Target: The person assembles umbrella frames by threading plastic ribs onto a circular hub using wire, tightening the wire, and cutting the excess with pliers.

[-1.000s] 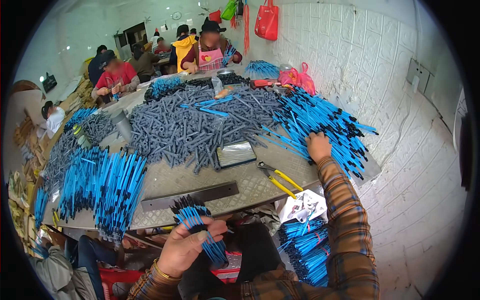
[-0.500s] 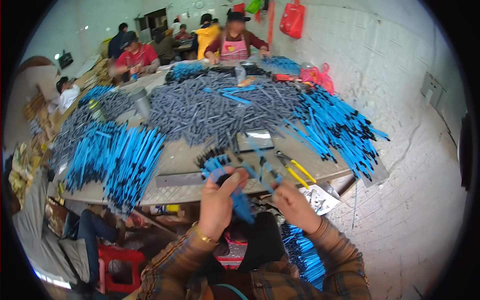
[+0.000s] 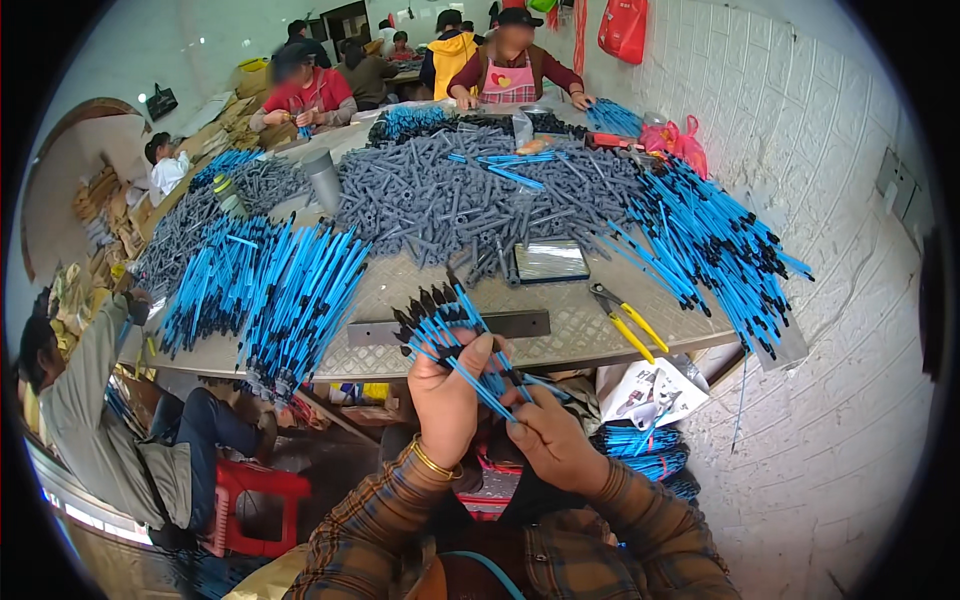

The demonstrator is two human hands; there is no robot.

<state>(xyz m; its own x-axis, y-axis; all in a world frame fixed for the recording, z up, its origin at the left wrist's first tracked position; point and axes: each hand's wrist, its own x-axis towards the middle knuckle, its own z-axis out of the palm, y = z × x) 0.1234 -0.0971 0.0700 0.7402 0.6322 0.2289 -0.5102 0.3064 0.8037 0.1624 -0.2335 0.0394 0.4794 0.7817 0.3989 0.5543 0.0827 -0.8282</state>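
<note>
Just in front of the metal bar [image 3: 450,327] at the near edge of the table [image 3: 560,335], I hold a fanned bunch of blue rods with black tips [image 3: 445,325] in my left hand [image 3: 447,395]. That hand's fingers are clamped around the lower part of the bunch, so the black tips spread up and over the bar. My right hand [image 3: 545,438] sits just right of and below the left one, its fingers pinched together on the lower ends of a few of the same rods.

Right of the bar lie yellow-handled pliers [image 3: 625,318], and just beyond the bar rests a flat shiny tray [image 3: 549,261]. Behind the bar a big heap of grey tubes [image 3: 470,195] covers the middle of the table. Left of the bar lies a pile of blue rods [image 3: 270,290], and well to its right a longer spread of them [image 3: 710,245] runs toward the table's corner. Beyond the grey heap, on the far side from the bar, a person in a pink apron [image 3: 510,75] works.
</note>
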